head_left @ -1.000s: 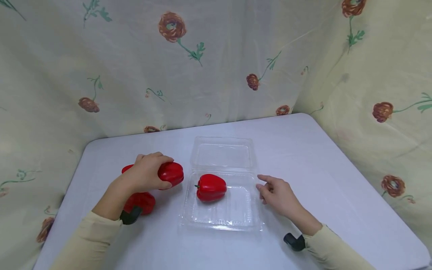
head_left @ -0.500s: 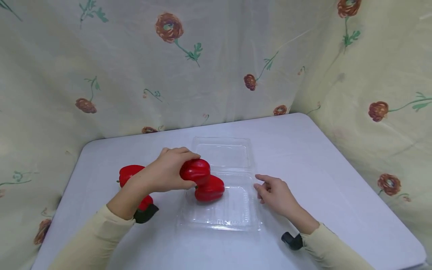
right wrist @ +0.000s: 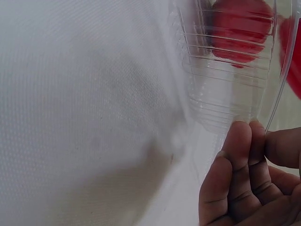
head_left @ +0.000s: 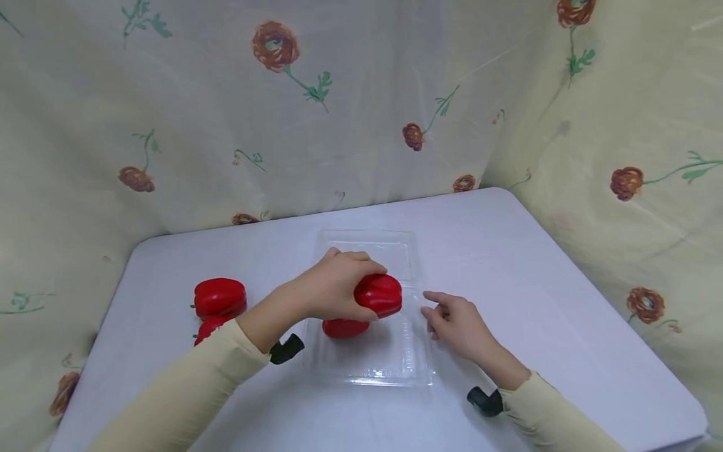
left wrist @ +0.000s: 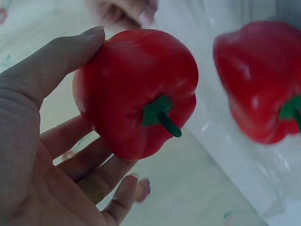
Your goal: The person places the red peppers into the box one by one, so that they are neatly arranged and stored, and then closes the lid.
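Observation:
My left hand (head_left: 333, 289) grips a red bell pepper (head_left: 381, 295) above the clear plastic container (head_left: 390, 370). The left wrist view shows this held pepper (left wrist: 136, 89) with its green stem, thumb on one side and fingers round the other. Inside the container lies a second red bell pepper (head_left: 344, 328), partly hidden by the left hand in the head view. At the container's right side, my right hand (head_left: 457, 323) pinches the rim between thumb and fingers. Close up in the right wrist view, the right hand's fingers (right wrist: 237, 146) meet the clear rim (right wrist: 282, 94).
Two more red bell peppers lie on the white table to the left, the farther one (head_left: 220, 297) whole in view, the nearer one (head_left: 209, 328) partly behind the left sleeve. The container's lid (head_left: 367, 242) lies open toward the back. Flowered curtains (head_left: 350, 113) hang behind the table (head_left: 480, 238).
My left hand has carried the pepper rightward from the pepper group on the left to over the container. The right hand has stayed at the container's edge.

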`<action>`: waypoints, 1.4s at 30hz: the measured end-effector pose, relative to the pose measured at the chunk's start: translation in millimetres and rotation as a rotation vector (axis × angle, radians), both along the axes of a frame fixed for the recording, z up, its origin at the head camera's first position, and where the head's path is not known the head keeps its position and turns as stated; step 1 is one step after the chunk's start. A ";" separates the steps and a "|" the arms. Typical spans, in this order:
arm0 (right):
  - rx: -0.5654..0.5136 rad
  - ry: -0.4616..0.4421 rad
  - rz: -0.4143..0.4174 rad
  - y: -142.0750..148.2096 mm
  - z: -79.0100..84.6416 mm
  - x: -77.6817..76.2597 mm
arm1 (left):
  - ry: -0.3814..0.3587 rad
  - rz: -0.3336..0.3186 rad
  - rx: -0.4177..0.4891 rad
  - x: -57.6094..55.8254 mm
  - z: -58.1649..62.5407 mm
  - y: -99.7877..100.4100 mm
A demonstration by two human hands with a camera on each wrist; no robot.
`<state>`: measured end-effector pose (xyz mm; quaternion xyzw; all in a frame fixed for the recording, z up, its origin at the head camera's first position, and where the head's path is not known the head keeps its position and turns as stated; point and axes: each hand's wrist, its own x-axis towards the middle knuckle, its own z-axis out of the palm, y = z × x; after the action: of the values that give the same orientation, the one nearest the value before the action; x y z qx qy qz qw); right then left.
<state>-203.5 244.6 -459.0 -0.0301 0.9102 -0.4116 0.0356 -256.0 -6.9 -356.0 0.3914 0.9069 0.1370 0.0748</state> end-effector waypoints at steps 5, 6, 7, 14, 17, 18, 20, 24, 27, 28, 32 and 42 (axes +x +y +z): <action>-0.010 0.001 0.023 1.7 1.7 0.4 | 0.011 -0.068 -0.017 -1.1 -12.4 17.8; -0.013 0.002 0.028 2.1 1.6 0.4 | 0.010 -0.074 -0.016 -1.0 -14.7 20.7; -0.013 0.001 0.030 2.4 1.6 0.7 | 0.009 -0.078 -0.015 -0.9 -17.1 23.4; -0.026 -0.022 0.025 3.3 0.9 2.2 | 0.017 -0.088 -0.043 -3.9 -31.8 38.4; -0.022 -0.021 0.026 3.2 0.1 2.0 | 0.022 -0.083 -0.060 -5.9 -36.5 40.8; -0.021 -0.020 0.026 3.1 0.1 2.0 | 0.022 -0.080 -0.066 -6.3 -37.9 41.4; -0.017 -0.017 0.028 3.0 0.0 1.9 | 0.020 -0.073 -0.075 -7.0 -40.2 42.2; -0.017 -0.010 0.032 3.1 0.0 1.9 | 0.044 -0.083 -0.113 -7.8 -44.8 43.3; -0.024 -0.006 0.031 3.4 0.2 2.0 | 0.070 -0.104 -0.138 -8.6 -49.6 44.2; -0.025 -0.002 0.034 3.6 0.4 2.0 | 0.078 -0.110 -0.147 -8.5 -51.2 44.4; -0.030 -0.006 0.031 3.4 1.0 2.2 | 0.094 -0.123 -0.147 -7.7 -57.4 45.7; -0.032 -0.006 0.036 3.1 -0.6 1.4 | 0.134 -0.100 -0.158 -7.9 -62.2 45.9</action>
<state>-202.1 247.7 -459.6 -0.0458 0.9027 -0.4253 0.0454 -263.8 39.0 -418.2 0.4371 0.8972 0.0350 0.0513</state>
